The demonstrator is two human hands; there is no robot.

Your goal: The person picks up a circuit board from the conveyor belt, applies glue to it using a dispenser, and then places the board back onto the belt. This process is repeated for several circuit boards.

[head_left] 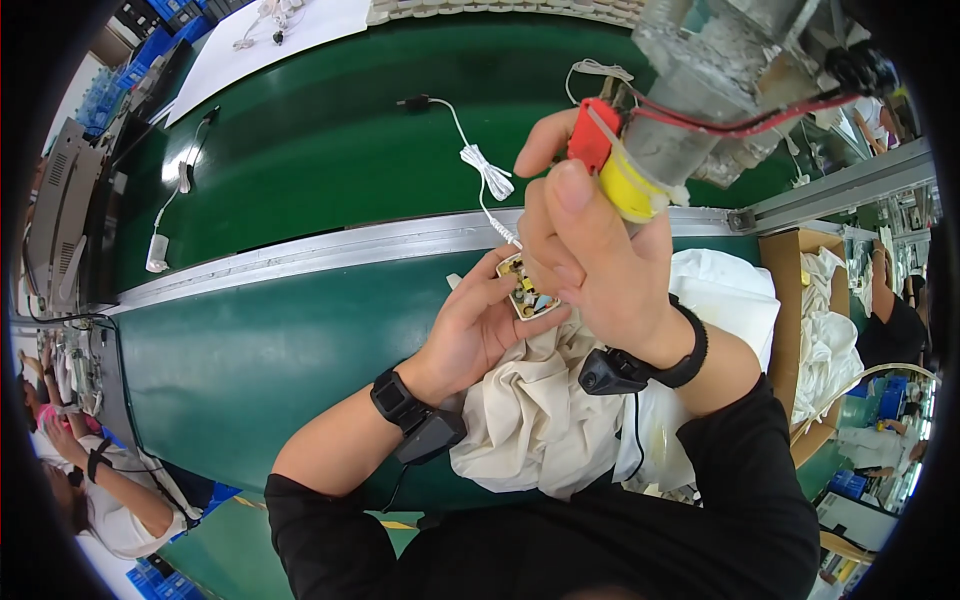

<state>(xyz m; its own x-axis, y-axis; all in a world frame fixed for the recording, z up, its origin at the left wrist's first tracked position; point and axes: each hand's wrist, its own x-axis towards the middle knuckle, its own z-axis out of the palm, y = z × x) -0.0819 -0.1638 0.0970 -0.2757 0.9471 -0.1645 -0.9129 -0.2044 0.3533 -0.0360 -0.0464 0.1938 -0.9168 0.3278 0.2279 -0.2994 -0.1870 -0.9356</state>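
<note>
My left hand [468,335] holds a small cream-coloured open housing [527,288] with a circuit board inside, steadied between thumb and fingers. A white cable [487,165] with a dark plug runs from the housing over the metal rail onto the green belt. My right hand [615,250] is raised above it, its fingers closed around the lower end of a hanging tool [690,110] that looks like a glue gun. The tool has a grimy grey body, a yellow band, a red block and red and black wires. Its tip is hidden behind my right hand.
Crumpled cream cloth [540,410] lies under my wrists. A cardboard box [800,330] with white cloth stands at the right. Along the belt runs a metal rail [400,238]. More cabled adapters [158,252] lie on the belt. A co-worker [110,480] sits at the left.
</note>
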